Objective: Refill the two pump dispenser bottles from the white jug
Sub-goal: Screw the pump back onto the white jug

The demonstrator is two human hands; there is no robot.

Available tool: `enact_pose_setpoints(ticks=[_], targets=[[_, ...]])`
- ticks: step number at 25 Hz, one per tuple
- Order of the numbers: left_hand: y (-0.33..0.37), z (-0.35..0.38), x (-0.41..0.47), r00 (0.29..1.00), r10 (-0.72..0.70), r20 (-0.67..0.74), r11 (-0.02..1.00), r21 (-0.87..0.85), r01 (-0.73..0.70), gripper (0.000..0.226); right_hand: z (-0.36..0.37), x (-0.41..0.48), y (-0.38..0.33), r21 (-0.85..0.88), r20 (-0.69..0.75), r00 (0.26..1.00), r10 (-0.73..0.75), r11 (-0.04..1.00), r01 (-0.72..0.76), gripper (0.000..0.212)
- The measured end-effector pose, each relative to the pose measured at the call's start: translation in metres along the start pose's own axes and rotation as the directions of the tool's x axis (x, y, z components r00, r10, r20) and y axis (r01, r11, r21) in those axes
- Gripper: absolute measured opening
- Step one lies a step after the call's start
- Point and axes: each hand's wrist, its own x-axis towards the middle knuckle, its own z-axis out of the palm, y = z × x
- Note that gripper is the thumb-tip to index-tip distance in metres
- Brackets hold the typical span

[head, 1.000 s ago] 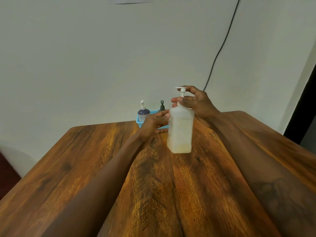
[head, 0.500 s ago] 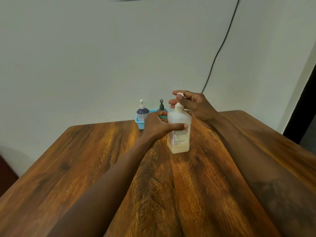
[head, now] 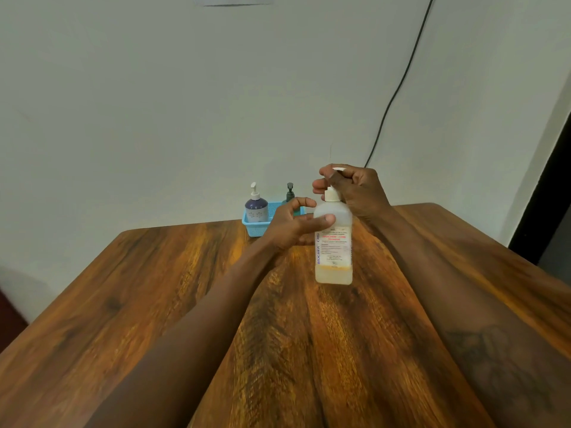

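The white jug (head: 333,257), a translucent bottle with a printed label and a white pump top, stands upright on the wooden table (head: 154,304) near its middle. A little pale liquid sits at its bottom. My left hand (head: 289,227) grips its shoulder from the left, thumb across the front. Above it, my right hand (head: 358,193) is closed around the pump head. At the back stand two dispenser bottles in a blue basket (head: 254,227): a purple one with a white pump (head: 256,206), and a dark green one (head: 289,194) partly hidden behind my left hand.
The table's far edge meets a plain white wall. A black cable (head: 398,88) runs down the wall behind my right hand. A dark doorway (head: 553,211) lies at the far right.
My left hand has closed around the jug's shoulder. The jug has turned so its label faces me. My right hand has closed more tightly over the pump head.
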Motion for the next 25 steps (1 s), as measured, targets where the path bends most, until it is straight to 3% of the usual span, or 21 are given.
enact_pose_setpoints(ticks=[4,8,14,20,25], targets=[[0.001,0.017,0.022,0.993,0.047,-0.107,0.993,0.113,-0.035,0.076,-0.006,0.012,0.012,-0.118,-0.226,0.973,-0.055,0.993,0.029,0.024],[-0.003,0.033,0.057,0.986,0.087,-0.143,0.977,0.208,-0.056,0.077,-0.024,0.03,0.024,-0.226,-0.29,0.955,-0.061,0.974,-0.007,0.034],[-0.012,0.054,0.146,0.971,0.129,-0.204,0.965,0.253,-0.075,0.081,-0.068,0.077,0.072,-0.491,-0.306,0.949,0.069,0.843,-0.219,0.08],[-0.004,0.085,0.239,0.983,0.071,-0.171,0.928,0.372,-0.002,0.084,-0.116,0.147,0.085,-0.436,-0.41,0.895,0.176,0.824,-0.362,0.056],[-0.009,0.099,0.322,0.991,-0.029,-0.134,0.895,0.437,0.085,0.076,-0.153,0.208,0.126,-0.514,-0.42,0.892,0.169,0.765,-0.387,0.046]])
